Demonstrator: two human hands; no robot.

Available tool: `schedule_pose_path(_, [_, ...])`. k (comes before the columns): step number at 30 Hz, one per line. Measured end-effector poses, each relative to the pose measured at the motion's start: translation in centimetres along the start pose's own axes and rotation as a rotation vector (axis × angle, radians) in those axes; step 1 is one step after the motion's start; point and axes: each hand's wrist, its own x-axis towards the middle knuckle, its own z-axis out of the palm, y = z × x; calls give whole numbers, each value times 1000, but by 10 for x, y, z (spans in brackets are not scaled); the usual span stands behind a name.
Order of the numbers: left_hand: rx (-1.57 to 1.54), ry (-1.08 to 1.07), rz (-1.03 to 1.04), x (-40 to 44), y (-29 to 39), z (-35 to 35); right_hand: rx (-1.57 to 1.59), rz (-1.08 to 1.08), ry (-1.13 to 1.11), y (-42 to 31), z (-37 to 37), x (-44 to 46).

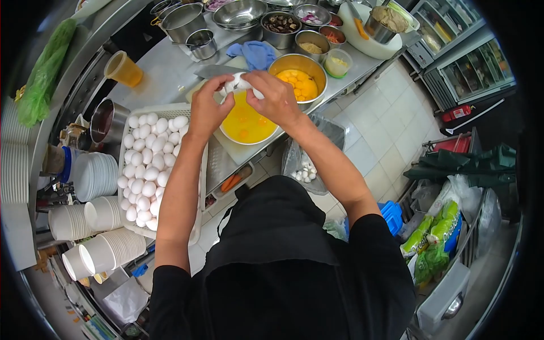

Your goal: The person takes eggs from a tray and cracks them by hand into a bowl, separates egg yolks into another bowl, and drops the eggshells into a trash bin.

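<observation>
A white cracked eggshell (pixel 236 85) is held between my two hands, with its halves apart. My left hand (pixel 212 105) grips it from the left by thumb and fingertips, and my right hand (pixel 276 101) does the same from the right. Right below is a metal bowl (pixel 250 143) of clear yellow egg liquid (pixel 247 122) with a few yolks in it. Beyond my right hand stands another metal bowl (pixel 324 79) full of whole egg yolks (pixel 299 85). Left of my left forearm, a white plastic crate (pixel 202 181) holds many white eggs (pixel 148 167).
A knife (pixel 214 71) and a blue cloth (pixel 256 55) lie behind my hands. Pots and bowls of ingredients line the counter's back, near a yellow-filled plastic cup (pixel 123 69). Eggshells (pixel 306 173) sit in a lined bin (pixel 338 133) below. Stacked white bowls (pixel 110 252) stand at left.
</observation>
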Motion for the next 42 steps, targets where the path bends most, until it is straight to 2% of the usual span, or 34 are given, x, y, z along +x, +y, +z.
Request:
schedule_pose_path(4, [-11,29,22,9,15,-4,12,19,-15,-3,-10,11])
schedule_pose_path(7, [-120,3,36,6,25,1,98,74,61,-3,-13,6])
schedule_pose_path(9, [-120,8,33,1,37,-4,245,361,56,-5,-27,-8])
schedule_pose_path(12, [-24,17,8,-17,27,-43,492,931,60,3,-72,-50])
schedule_pose_path(13, [2,2,-105,-26,14,-63,578,1072,78,3,-95,-66])
schedule_pose_path(15, [166,-78,-327,-47,-8,-104,414,1061,8,35,-132,-121])
schedule_pose_path(17, [441,-257,-545,-73,-20,-132,65,1216,-181,40,-163,-156])
schedule_pose_path(18, [540,-388,-622,-85,-25,-138,68,1217,-184,42,-171,-166])
schedule_pose_path(20, [689,-618,-705,-111,-37,-136,155,1447,26,43,-180,-178])
schedule_pose_path(23, [834,-773,-701,-142,-61,-111,215,1332,0,34,-161,-157])
schedule_pose_path(24, [842,-775,-702,-146,-67,-107,344,1298,-12,41,-150,-159])
schedule_pose_path(28, [598,-547,-740,-125,-60,-113,1043,1119,71,18,-94,-122])
schedule_pose_path(30, [320,-339,-755,-110,-52,-108,896,977,28,-16,-62,-84])
schedule_pose_path(31, [321,-341,-748,-104,-48,-100,820,801,48,-25,-43,-76])
schedule_pose_path(33, [-293,-111,-683,-90,-32,-69,850,618,115,-58,-20,-47])
schedule_pose_path(36, [-385,-90,-607,-77,-24,-35,366,216,95,-73,3,-24])
schedule_pose_path(37, [-386,-90,-601,-73,-24,-28,352,77,81,-71,14,-17])
schedule_pose_path(39, [-239,-98,-486,-67,-25,-20,434,265,-232,-68,25,-22])
schedule_pose_path(42, [-308,-85,-516,-64,-32,-16,321,218,-28,-60,24,-24])
